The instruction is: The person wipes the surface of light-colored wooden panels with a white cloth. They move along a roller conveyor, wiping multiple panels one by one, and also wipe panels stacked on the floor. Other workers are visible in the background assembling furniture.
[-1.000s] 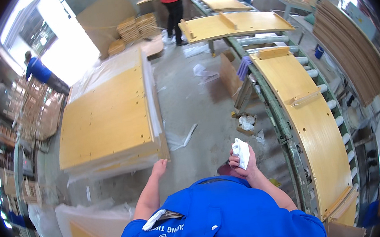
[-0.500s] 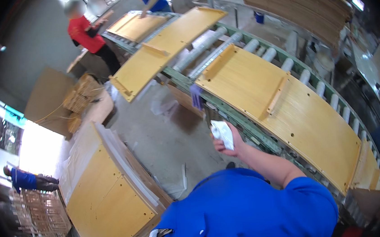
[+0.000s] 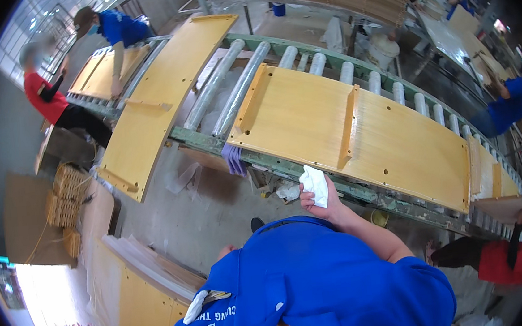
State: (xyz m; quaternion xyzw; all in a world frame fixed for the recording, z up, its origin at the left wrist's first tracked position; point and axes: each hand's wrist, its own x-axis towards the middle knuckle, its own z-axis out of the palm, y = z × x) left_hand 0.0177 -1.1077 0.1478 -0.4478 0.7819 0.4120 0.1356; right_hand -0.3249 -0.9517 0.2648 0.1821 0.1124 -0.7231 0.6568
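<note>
My right hand (image 3: 326, 202) is closed around a crumpled white cloth (image 3: 315, 186), held up near the front edge of the roller conveyor. Just beyond it lies a long yellow wooden panel (image 3: 370, 132) with raised cross strips and dark holes. The cloth does not clearly touch the panel. Of my left hand (image 3: 225, 251) only a small bit shows beside my blue shirt; its fingers are hidden. A purple glove or rag (image 3: 233, 159) hangs over the conveyor's edge, left of the cloth.
Another yellow panel (image 3: 150, 104) bridges across to the left, beyond the green-framed rollers (image 3: 286, 58). Stacked panels (image 3: 146, 309) stand at lower left. Co-workers in blue (image 3: 122, 29) and red (image 3: 44, 98) work at far left; another in red (image 3: 508, 256) stands at right.
My view has turned to the right, so the panels and conveyor appear shifted left and lie flatter. The cloth stays in my right hand. A red-shirted person now shows at right.
</note>
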